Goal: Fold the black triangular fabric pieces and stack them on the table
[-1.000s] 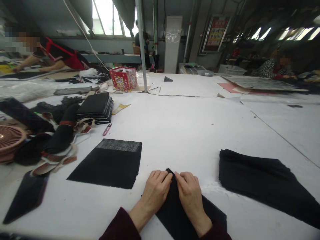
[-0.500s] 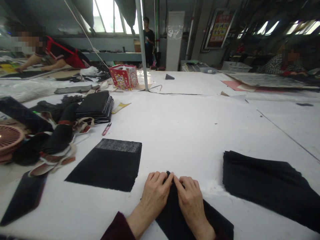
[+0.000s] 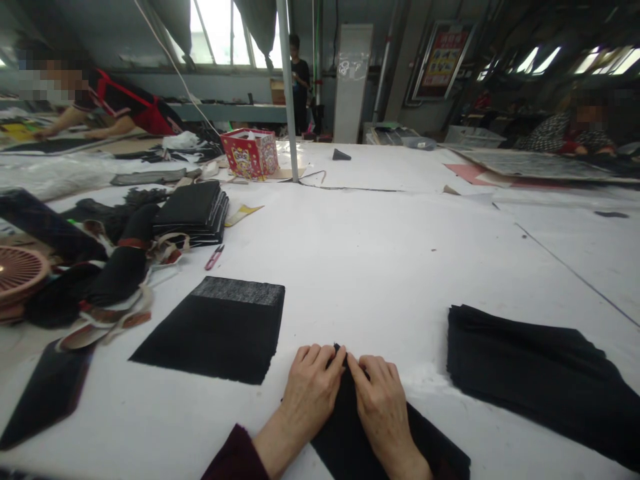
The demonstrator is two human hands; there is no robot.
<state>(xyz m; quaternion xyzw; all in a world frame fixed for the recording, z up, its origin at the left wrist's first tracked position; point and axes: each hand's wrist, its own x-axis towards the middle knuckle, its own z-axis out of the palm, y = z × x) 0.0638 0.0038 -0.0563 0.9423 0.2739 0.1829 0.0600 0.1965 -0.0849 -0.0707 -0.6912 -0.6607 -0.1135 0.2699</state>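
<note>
A piece of black fabric (image 3: 345, 427) lies on the white table at the bottom middle, partly covered by both hands. My left hand (image 3: 315, 383) has its fingers curled on the fabric's far tip, thumb and index finger pinching there. Close beside it, my right hand (image 3: 383, 393) also has bent fingers, its index fingertip pressed at the same tip. To the left is a flat black fabric panel (image 3: 215, 337) with a grey strip along its far edge. A pile of black fabric pieces (image 3: 535, 373) rests to the right.
Thread snips (image 3: 215, 257) lie near a stack of folded black fabric (image 3: 193, 210). A pink fan (image 3: 20, 277) and bundled dark cloth (image 3: 120, 273) crowd the left. Farther back are a red box (image 3: 249, 155), a metal pole (image 3: 289, 93) and other people at tables.
Both hands stay at the fabric's tip with almost no movement. The whole view has shifted very slightly.
</note>
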